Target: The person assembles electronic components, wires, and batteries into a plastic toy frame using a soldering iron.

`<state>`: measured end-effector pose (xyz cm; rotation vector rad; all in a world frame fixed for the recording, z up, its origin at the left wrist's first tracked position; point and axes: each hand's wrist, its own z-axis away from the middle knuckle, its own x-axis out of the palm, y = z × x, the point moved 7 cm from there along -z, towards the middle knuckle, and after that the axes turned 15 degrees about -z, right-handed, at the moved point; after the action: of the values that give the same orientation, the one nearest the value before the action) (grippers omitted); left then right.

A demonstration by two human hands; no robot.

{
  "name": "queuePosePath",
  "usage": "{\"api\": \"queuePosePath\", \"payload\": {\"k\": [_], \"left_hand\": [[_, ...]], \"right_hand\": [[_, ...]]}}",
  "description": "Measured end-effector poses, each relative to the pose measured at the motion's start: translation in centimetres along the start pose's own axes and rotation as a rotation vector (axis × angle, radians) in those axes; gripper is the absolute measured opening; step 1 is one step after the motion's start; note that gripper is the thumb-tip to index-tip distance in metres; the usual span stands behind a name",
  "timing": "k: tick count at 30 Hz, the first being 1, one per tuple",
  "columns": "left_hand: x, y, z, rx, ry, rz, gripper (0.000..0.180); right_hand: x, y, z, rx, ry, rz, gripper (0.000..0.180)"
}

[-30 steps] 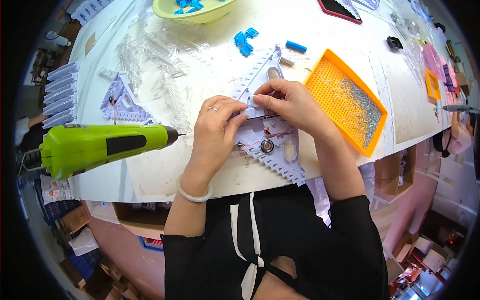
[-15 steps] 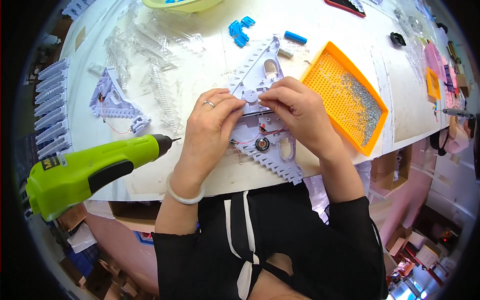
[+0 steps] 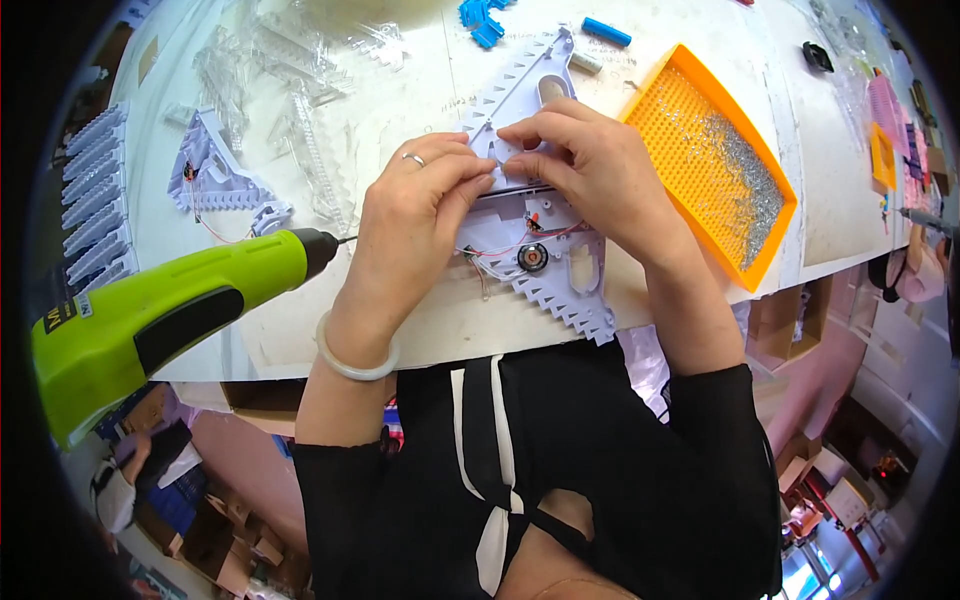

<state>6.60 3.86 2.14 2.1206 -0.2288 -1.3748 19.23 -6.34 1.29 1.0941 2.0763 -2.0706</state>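
Observation:
A pale lavender plastic shell half (image 3: 525, 85) with a toothed edge lies on the table. Below it, nearer me, is a matching half (image 3: 495, 228) that holds a round black speaker (image 3: 533, 258) and thin red wires (image 3: 490, 250). My left hand (image 3: 420, 195), ring on one finger, is closed at the left of the seam between the halves, thumb against fingertips. From the right, my right hand (image 3: 600, 180) pinches over the upper half's inner part. Whatever lies between either hand's fingertips is too small or hidden to make out.
A green power screwdriver (image 3: 180, 310) hangs at left, its bit near my left wrist. At right sits an orange tray (image 3: 665, 150) of small screws. Another wired shell (image 3: 215, 175), clear plastic strips (image 3: 310, 150), a blue cylinder (image 3: 606, 32) and stacked toothed parts (image 3: 95, 190) lie around.
The whole view has shifted, with the table's things higher in it. Both hands stay over the shell halves; my right fingertips have moved slightly up and left over the upper half.

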Motion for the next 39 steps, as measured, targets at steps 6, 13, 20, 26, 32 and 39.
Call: {"api": "queuePosePath", "payload": {"k": [6,13,20,26,32,39], "left_hand": [[0.1,-0.2,0.0,0.004,-0.026,-0.040,0.012],[-0.5,-0.1,0.0,-0.085,-0.032,-0.136,0.031],[1.2,-3.8,0.3,-0.433,-0.376,0.055,0.064],[1.7,-3.6,-0.1,-0.409,-0.377,0.023,0.063],[1.9,-4.2,0.6,-0.472,-0.387,0.169,0.062],[2.8,-4.2,0.3,-0.519,-0.537,0.141,0.054]], "right_hand": [[0.1,0.1,0.2,0.020,-0.011,0.006,0.024],[0.3,-0.7,0.6,-0.010,-0.003,0.062,0.024],[0.4,-0.8,1.2,-0.069,0.031,0.062,0.024],[0.1,-0.4,0.9,-0.038,0.042,0.067,0.022],[0.4,0.1,0.6,0.042,-0.013,-0.028,0.023],[-0.2,-0.1,2.0,0.014,0.024,-0.094,0.023]]}}
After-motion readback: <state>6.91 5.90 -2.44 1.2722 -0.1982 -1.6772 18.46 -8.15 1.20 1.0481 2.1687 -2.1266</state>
